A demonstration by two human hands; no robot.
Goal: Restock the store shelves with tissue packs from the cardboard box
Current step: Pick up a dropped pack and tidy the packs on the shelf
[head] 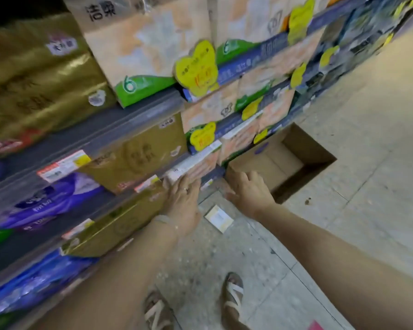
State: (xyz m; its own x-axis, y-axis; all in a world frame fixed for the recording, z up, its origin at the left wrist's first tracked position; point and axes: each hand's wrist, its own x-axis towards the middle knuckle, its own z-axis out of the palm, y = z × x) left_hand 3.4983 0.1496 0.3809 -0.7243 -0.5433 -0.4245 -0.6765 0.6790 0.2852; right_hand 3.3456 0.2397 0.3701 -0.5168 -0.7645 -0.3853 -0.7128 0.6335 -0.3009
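Sandalled feet point(233, 296) on tiled floor point(343, 186), both forearms reaching down. Left hand point(184, 198) flat, fingers straight, pressing peach tissue pack point(198, 166) into low shelf point(212, 173). Right hand point(248, 191) loose, holding nothing, hovering at near rim of cardboard box point(296, 158), which looks empty. Judgement: push pack square, flush with neighbours, behind price strip; mind fallen label point(218, 218) underfoot

Cardboard box point(281, 160) right of shelves point(119, 129)
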